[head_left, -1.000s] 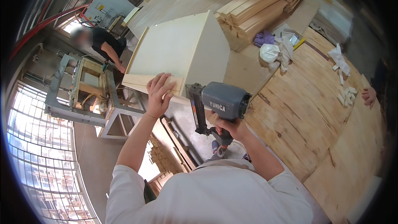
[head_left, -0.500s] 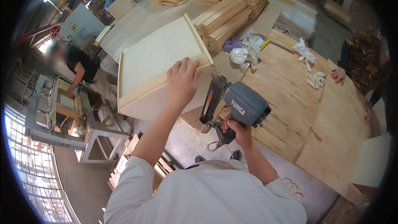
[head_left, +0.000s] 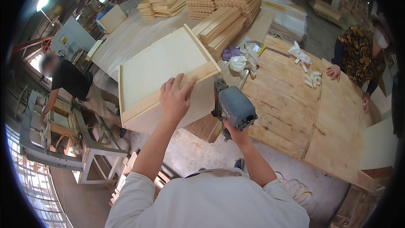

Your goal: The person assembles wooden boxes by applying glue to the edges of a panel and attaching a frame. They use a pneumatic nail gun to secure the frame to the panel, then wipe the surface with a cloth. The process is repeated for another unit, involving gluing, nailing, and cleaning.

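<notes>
Left hand (head_left: 175, 99) spread flat, fingers pressing the near rail of the pale wooden box (head_left: 162, 69). Right hand (head_left: 237, 131) clenched around the grip of the grey nail gun (head_left: 232, 106), just right of the left hand, nose against the box's right corner, rail running crosswise between both.

The person's left hand (head_left: 175, 97) pressed flat on the front rail of a pale wooden cabinet box (head_left: 162, 69). Their right hand (head_left: 237, 131) gripped a grey nail gun (head_left: 232, 104), its nose against the box's corner. A plywood workbench (head_left: 303, 114) lay to the right, small wood blocks (head_left: 312, 79) on it.
</notes>
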A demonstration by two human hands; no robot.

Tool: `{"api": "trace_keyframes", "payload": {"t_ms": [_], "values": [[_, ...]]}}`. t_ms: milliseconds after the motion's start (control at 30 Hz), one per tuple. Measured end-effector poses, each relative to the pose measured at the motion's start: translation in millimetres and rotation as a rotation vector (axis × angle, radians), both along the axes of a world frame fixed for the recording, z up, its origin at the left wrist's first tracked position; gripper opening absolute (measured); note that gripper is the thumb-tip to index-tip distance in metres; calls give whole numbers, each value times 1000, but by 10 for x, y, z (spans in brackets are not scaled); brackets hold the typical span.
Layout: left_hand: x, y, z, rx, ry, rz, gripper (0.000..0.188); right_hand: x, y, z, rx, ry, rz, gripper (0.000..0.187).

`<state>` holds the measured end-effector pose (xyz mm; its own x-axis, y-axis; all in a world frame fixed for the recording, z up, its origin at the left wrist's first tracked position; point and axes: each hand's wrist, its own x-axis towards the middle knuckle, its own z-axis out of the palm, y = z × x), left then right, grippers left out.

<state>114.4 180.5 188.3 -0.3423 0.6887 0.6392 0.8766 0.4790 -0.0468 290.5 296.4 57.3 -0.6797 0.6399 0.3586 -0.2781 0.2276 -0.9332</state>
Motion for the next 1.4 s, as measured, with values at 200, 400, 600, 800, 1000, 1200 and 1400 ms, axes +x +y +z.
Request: {"api": "trace_keyframes", "payload": {"t_ms": [200, 400, 600, 800, 1000, 1200, 1400], "values": [[8, -18, -4, -2, -2, -7, 38, -75, -36, -70, 140, 9, -63, 7], [-21, -33, 15, -31, -42, -11, 36, -11, -26, -31, -101, -83, -47, 5], [-144, -644, 105, -116, 37, 126, 34, 31, -440, 140, -290, -53, 117, 9], [-195, -929, 33, -51, -10, 87, 33, -132, -829, 190, -340, -103, 170, 10], [-196, -899, -1, 10, 101, 76, 30, -235, -915, -1, -285, -24, 66, 10], [-226, -931, -34, 6, 69, 82, 29, -276, -960, -157, -223, -25, 37, 10], [-226, -907, -29, 20, 51, 57, 28, -319, -964, -210, 31, -52, -24, 9]]}}
